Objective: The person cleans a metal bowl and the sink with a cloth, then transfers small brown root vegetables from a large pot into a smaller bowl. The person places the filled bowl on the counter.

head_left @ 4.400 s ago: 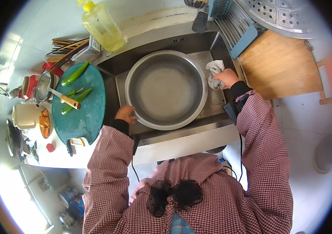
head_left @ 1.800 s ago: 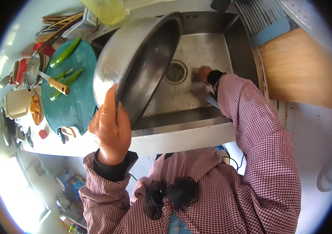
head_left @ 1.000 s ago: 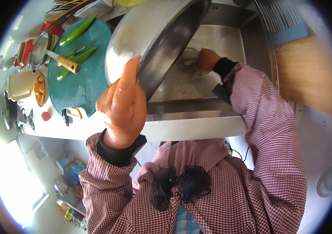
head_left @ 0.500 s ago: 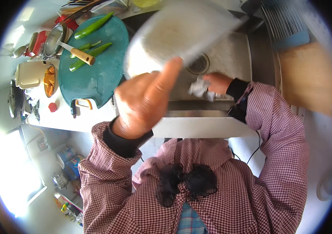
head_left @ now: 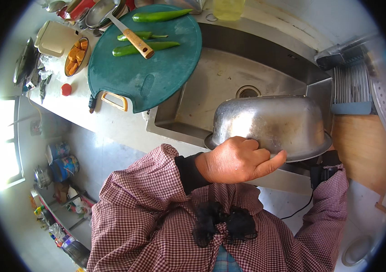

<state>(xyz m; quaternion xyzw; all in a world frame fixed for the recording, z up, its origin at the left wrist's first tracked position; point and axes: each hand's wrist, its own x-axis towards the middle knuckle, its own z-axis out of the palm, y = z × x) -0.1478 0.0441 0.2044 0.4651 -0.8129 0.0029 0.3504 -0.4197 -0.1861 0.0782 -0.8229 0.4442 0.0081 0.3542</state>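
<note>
A stainless steel basin point(head_left: 270, 124) is tipped on its side over the sink's front edge, its base facing the far side. My left hand point(head_left: 238, 158) is closed on the basin's near rim, with the thumb stretched along it. Only a sliver of my right hand point(head_left: 332, 148) shows at the basin's right end. Its fingers are hidden behind the basin, as is anything in them. Beyond the basin lies the steel sink point(head_left: 211, 75), with its round drain point(head_left: 248, 91) in view.
A green cutting board point(head_left: 156, 77) overlaps the sink's left side, bearing green peppers point(head_left: 156, 16) and a wooden-handled strainer point(head_left: 138, 43). Left of it are a bowl of orange chunks point(head_left: 76, 56) and a red cap point(head_left: 66, 89). A dish rack point(head_left: 351, 86) stands right.
My left hand has brought the blurred basin down and right from above the sink. My right hand, earlier holding a whitish cloth in the sink, is now mostly hidden. The view has shifted.
</note>
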